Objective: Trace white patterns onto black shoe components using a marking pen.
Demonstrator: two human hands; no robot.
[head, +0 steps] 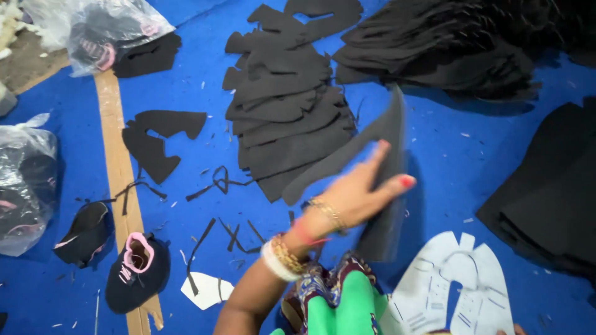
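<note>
Bulging clear plastic bag (118,28) of dark shoe pieces, top left.

A blue counter (186,111) carries black fabric stacks (285,105) at twelve o'clock, a white paper pattern (447,288) at five, and a shoe upper (136,273) at seven.

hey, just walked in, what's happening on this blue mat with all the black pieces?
A person's left hand is gripping a black foam sheet held up on edge over a blue mat. Beyond it lies a row of cut black pieces, with larger black stacks further back. A white paper pattern lies by the person's knees, and a small black shoe with pink lining sits to the left among trimmings. The right hand is barely visible.
</note>
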